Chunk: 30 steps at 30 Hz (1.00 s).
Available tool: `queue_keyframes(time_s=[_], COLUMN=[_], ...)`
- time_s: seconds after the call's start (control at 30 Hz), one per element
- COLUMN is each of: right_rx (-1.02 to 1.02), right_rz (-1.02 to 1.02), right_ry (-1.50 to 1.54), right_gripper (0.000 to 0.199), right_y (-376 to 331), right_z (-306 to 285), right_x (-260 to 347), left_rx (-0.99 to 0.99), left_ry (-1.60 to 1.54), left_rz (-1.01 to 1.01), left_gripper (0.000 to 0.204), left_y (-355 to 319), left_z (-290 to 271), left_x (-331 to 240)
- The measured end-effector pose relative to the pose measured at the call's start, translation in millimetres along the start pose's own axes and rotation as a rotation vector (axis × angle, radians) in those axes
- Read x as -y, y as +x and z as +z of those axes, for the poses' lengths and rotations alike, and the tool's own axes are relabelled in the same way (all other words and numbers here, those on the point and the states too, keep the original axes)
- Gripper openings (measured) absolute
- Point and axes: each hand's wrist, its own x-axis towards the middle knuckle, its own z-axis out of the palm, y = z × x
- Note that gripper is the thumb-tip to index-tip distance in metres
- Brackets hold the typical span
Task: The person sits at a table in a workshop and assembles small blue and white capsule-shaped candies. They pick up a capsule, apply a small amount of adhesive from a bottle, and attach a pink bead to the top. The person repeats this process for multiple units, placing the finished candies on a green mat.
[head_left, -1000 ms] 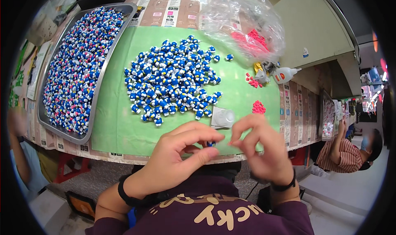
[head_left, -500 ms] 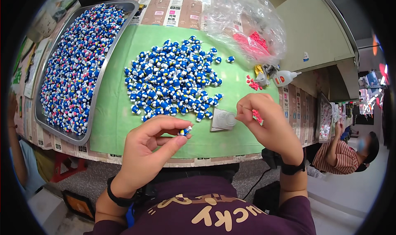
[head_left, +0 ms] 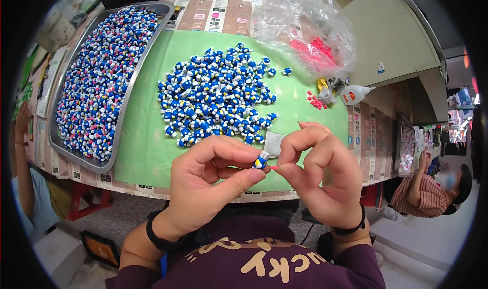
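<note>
Between thumb and fingers, my left hand (head_left: 216,180) pinches a tiny blue-and-white figurine (head_left: 261,160) with a yellow spot. My right hand (head_left: 325,174) pinches a small pink piece (head_left: 274,167) close beside the figurine; whether the two touch I cannot tell. Behind my hands a whitish square block (head_left: 273,142) is partly covered by my right fingers. A heap of the same blue-and-white figurines (head_left: 218,93) lies on the green sheet (head_left: 145,131). More small pink pieces (head_left: 317,101) lie loose to the far right of the heap.
A metal tray (head_left: 118,124) full of figurines, some showing pink, stands at left. At the far right are a clear plastic bag (head_left: 284,14) with pink pieces, a white squeeze bottle (head_left: 355,94) and a beige metal box (head_left: 391,35). Another person (head_left: 427,192) sits at right; an arm (head_left: 23,152) shows at left.
My right hand has come from the whitish block toward my left hand, now with a pink piece at its fingertips. My left hand has moved right with the figurine.
</note>
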Motion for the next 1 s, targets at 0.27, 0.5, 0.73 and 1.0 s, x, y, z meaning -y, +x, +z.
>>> queue_keyframes(time_s=[0.27, 0.5, 0.73, 1.0], right_rx=[-0.062, -0.056, -0.304, -0.174], right_rz=[-0.077, 0.069, 0.279, 0.321], right_ry=[-0.067, 0.083, -0.125, -0.412], right_gripper=[0.028, 0.039, 0.024, 0.016], right_y=[-6, -9, -39, -71], right_z=[15, 12, -50, -46], right_x=[-5, -8, -49, -92], left_rx=[-0.016, 0.086, -0.435, -0.848], left_ry=[0.5, 0.483, 0.749, 1.154], left_rz=[0.34, 0.379, 0.592, 0.403], left_gripper=[0.019, 0.024, 0.017, 0.025], left_y=[-1, -1, -23, -27], left_z=[4, -4, -98, -146], left_x=[-2, -11, -59, -75])
